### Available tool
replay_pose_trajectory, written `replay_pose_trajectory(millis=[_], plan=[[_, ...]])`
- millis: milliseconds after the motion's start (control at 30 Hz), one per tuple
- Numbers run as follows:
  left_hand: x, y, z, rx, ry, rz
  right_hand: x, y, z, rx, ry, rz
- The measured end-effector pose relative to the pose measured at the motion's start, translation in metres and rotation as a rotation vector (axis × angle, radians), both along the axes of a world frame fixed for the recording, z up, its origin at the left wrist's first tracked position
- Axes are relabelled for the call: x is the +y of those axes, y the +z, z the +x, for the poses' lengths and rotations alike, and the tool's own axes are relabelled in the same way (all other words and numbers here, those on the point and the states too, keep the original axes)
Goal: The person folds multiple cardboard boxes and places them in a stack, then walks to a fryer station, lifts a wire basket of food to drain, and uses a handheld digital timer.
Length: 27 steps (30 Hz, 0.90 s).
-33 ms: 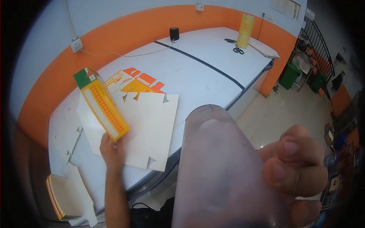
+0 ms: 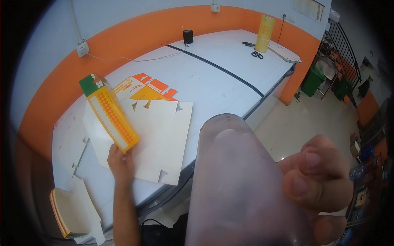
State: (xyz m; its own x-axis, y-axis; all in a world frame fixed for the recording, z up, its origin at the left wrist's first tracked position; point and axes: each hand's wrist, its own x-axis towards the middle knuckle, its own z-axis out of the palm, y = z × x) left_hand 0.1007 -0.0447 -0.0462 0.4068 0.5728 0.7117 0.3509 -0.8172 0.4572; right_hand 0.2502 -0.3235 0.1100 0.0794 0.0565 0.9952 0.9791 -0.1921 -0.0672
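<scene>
Close in front of the camera my right hand (image 2: 320,180) is closed round a translucent, tapered plastic vessel (image 2: 238,176), cup-like with a rounded upper end. The vessel's lower part runs out of the picture. Over on the left, my left hand (image 2: 122,164) grips the near end of a long yellow, orange and green carton (image 2: 113,119). Part of its fingers is hidden by the carton. Under and beside the carton lie flat cardboard blanks, one with its plain white side up (image 2: 164,139) and one showing orange and yellow print (image 2: 145,90).
An open, partly folded carton (image 2: 72,211) sits at the white table's (image 2: 213,78) near left edge. Farther back stand a black cylinder (image 2: 188,36) with a cable and a yellow roll (image 2: 264,35) beside two pairs of scissors (image 2: 257,54). Green bins (image 2: 313,80) stand on the floor at right.
</scene>
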Motion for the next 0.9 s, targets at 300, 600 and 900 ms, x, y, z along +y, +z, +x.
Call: replay_pose_trajectory(millis=[300, 600, 900], plan=[[-0.002, -0.006, 0.003, -0.012, 0.003, -0.053, 0.004, 0.014, 0.039, 0.091, 0.553, -0.108], [0.007, -0.006, -0.01, 0.019, 0.021, 0.056, 0.086, -0.02, 0.133, 0.606, 0.478, -0.21], [-0.001, 0.004, -0.007, -0.023, 0.031, 0.098, 0.172, -0.102, 0.272, 0.84, 0.03, -0.29]])
